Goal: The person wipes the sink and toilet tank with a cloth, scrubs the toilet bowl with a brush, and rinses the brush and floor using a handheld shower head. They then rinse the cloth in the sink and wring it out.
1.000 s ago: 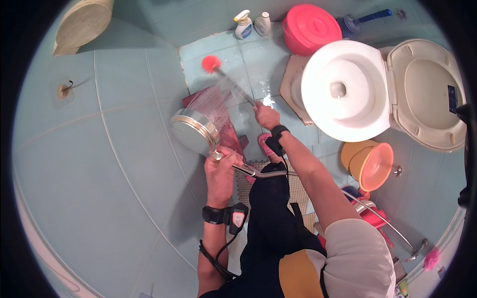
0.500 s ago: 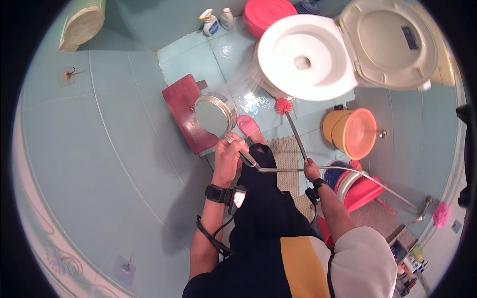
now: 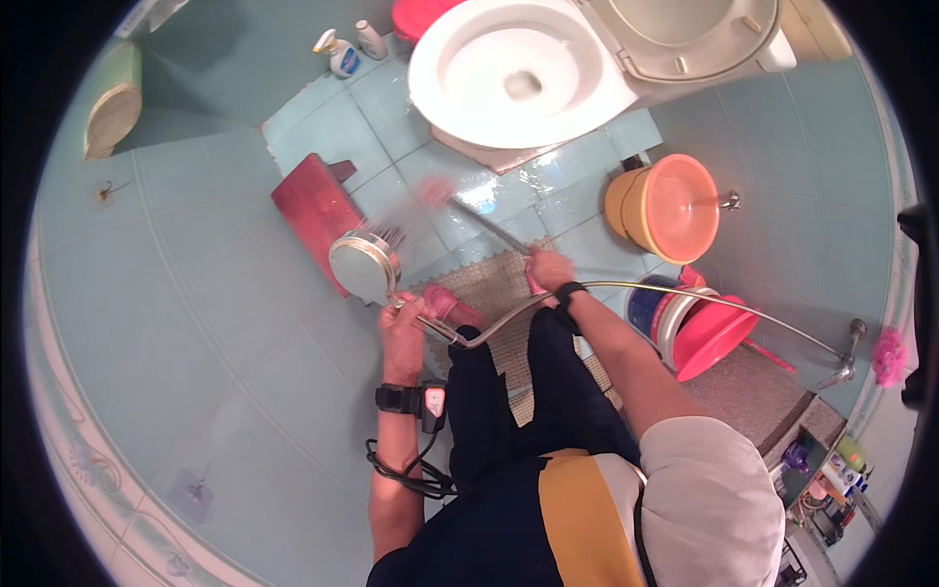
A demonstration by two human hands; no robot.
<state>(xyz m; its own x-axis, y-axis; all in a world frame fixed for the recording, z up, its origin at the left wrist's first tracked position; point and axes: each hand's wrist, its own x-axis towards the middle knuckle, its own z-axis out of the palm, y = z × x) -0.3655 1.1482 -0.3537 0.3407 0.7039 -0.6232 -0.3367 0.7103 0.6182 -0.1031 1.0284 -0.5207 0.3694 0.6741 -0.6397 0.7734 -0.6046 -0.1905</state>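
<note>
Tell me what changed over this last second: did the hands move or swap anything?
The right hand swung its red-headed brush from near the red stool toward the toilet, then back to the wet floor tiles, where its head is blurred with motion. The left hand kept its grip on the shower head, with the hose trailing right. Nothing was let go.
</note>
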